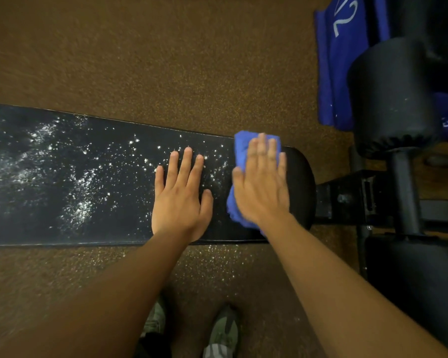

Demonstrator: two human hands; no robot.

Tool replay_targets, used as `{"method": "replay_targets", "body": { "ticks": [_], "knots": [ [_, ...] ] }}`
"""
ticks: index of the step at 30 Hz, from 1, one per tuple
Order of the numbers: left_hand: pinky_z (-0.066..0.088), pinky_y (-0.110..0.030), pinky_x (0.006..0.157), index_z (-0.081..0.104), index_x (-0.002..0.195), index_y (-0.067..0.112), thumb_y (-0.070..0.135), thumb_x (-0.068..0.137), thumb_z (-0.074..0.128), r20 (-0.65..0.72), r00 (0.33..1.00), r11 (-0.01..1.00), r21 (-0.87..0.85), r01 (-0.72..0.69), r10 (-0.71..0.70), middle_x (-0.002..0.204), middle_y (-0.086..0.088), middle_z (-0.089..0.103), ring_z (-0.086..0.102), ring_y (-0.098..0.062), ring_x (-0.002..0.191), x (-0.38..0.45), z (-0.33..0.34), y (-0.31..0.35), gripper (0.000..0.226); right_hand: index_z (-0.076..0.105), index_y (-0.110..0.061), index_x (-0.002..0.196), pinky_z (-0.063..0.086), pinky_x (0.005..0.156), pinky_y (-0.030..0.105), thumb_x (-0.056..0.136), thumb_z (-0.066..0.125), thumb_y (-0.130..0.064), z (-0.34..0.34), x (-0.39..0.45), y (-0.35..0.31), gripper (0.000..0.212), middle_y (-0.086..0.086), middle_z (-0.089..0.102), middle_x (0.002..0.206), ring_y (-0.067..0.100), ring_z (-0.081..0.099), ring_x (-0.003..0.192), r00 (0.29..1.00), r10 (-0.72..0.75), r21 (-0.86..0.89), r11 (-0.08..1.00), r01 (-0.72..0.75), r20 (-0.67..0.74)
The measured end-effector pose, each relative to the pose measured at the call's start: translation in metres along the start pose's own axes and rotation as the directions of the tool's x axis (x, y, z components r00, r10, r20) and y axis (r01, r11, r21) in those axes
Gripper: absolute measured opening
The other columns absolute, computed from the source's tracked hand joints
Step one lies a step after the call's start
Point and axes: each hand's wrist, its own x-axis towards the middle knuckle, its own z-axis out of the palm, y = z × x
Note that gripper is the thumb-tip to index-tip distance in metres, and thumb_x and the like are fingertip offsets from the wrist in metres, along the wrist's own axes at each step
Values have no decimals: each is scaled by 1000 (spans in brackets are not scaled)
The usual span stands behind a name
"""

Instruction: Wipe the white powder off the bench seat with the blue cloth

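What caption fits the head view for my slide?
Right hand presses blue cloth on powder-dusted bench seat; left hand rests flat beside it.

Cloth (239, 144) is pressed flat on bench seat (114, 228) near its right end by right hand (263, 187). Left hand (180, 195) is laid flat just left of it. Powder (78, 187) is spread over seat to the left; some lies on floor (212, 259) in front.

The black bench seat (114, 228) runs left to right, speckled with white powder (78, 182), thickest toward its left. The crumpled blue cloth (239, 146) lies near the seat's rounded right end, where little powder shows.
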Motion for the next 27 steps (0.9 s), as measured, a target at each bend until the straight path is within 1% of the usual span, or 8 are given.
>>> {"method": "replay_targets", "body": {
  "ticks": [3,5,7,10,16,19,23,27],
  "knots": [
    [-1,-46,120,16,154,21,38,91,30,-2,1000,1000,-16,3,-3,163,-1,5,-6,-21,150,-1,0,-1,67,1,-5,153,4,120,49,100,15,-43,10,-67,10,67,14,-4,162,30,-6,149,965,-254,-44,965,257,65],
    [-2,-46,120,13,154,21,39,92,30,0,1000,1000,-13,3,-3,163,-1,2,-8,-20,149,-1,0,-1,67,3,-7,153,8,119,50,99,15,-43,11,-80,37,66,13,-2,162,29,-4,149,975,-210,-70,974,215,67],
    [-3,-46,120,11,154,22,39,92,28,2,1000,1000,-8,8,-8,163,0,0,-10,-20,149,-1,0,-1,66,3,-6,153,6,120,50,98,14,-43,6,-54,45,67,14,-1,162,29,-4,149,1000,-25,-64,998,26,19],
    [-4,-45,120,10,154,21,38,92,27,0,1000,1000,-4,11,-11,163,0,0,-10,-20,149,-1,1,1,67,-3,-5,152,-1,120,49,98,13,-42,-2,4,10,68,15,-7,162,29,-11,148,988,154,50,987,-153,-9],
    [-4,-45,120,14,154,19,38,91,24,-3,1000,1000,-9,-3,3,163,-1,2,-7,-20,149,-1,1,-1,67,-3,-8,153,2,120,49,98,6,-43,7,-58,7,65,12,-10,162,26,-12,148,980,-194,7,981,194,49],
    [-2,-46,120,13,154,20,38,92,25,-6,1000,1000,-7,4,-4,163,-1,3,-7,-20,149,-1,1,0,66,1,-8,153,6,120,50,96,10,-40,7,-54,28,66,11,-4,162,26,-7,149,993,-111,-21,994,111,32],
    [-2,-47,120,15,154,20,37,90,25,-6,1000,1000,-9,11,-12,163,-2,5,-5,-21,150,0,3,0,67,-4,-5,152,-1,120,50,98,15,-38,1,19,-25,66,15,-9,162,30,-12,148,996,88,55,995,-88,-8],
    [-3,-46,120,15,154,18,36,88,22,15,1000,1000,-14,-12,12,163,-2,4,-6,-21,149,0,0,-1,69,0,-4,153,4,120,50,98,12,-40,11,-28,-25,66,16,-5,162,30,-8,149,990,-139,8,990,139,-3]
  ]
}}
